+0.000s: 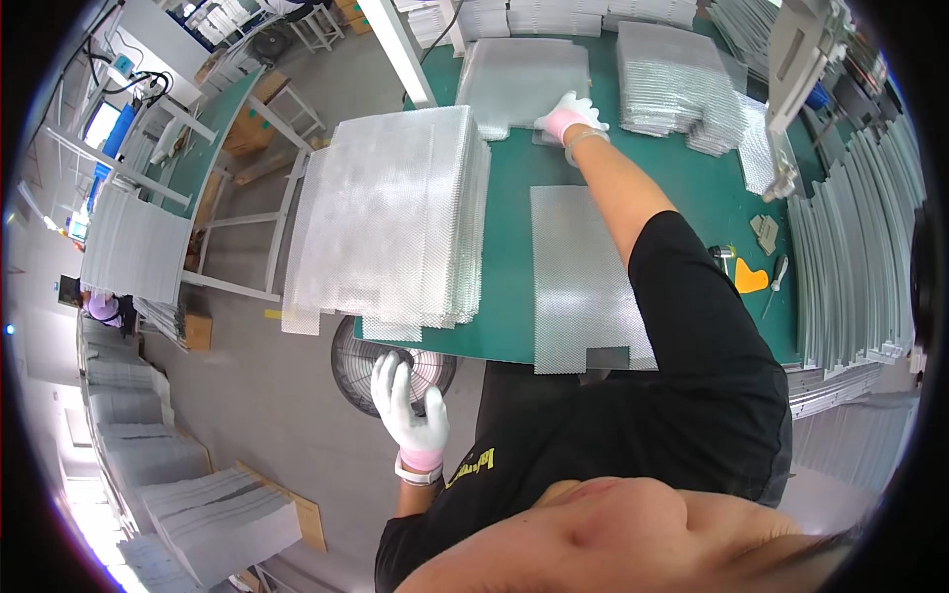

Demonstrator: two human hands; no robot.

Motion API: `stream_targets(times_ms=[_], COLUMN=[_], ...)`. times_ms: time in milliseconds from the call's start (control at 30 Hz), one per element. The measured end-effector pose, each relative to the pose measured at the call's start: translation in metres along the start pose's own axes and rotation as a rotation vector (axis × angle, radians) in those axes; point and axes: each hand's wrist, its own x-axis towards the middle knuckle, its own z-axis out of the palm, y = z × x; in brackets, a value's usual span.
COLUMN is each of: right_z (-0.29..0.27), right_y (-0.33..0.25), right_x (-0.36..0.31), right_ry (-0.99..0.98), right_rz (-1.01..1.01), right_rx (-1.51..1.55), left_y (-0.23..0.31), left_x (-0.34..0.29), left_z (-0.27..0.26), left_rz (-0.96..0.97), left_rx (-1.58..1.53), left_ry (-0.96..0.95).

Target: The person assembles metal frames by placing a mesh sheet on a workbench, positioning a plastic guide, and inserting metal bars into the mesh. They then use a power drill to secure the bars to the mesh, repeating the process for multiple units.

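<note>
Silvery sheets (522,81), finely patterned, flat, stacked

There are 2 gloved hands (407,413), 3 large mesh stacks (395,212), 1 orange piece (750,277) and 1 thin-shafted tool (780,271).

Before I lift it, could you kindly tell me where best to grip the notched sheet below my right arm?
I'd take the sheet by its near left tab, coming from your side with the left hand: the tab seems to jut just past the edge of the table, so fingers could probably slip beneath, whereas the rest lies flat.
</note>
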Motion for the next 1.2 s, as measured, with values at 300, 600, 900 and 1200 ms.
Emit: stream_targets(times_ms=[300, 600, 900, 1200], right_z=[-0.032, -0.077, -0.069, -0.137], right_y=[-0.015, -0.008, 0.001, 0.065], right_x=[-0.005, -0.010, 0.048, 0.009], right_ry=[0.427, 0.116, 0.202, 0.575], right_rz=[-0.216, -0.276, -0.457, -1.127], right_rx=[0.183, -0.364, 0.613, 1.003], left_y=[-0.002, 0.001, 0.009, 0.023], left_x=[-0.002, -0.002, -0.009, -0.001], left_z=[0.008, 0.014, 0.016, 0.023], left_rz=[-0.022, -0.001, -0.029, -0.003], left_rx=[-0.018, -0.091, -0.189, -0.292], left_ry=[-0.028, -0.088, -0.132, -0.179])
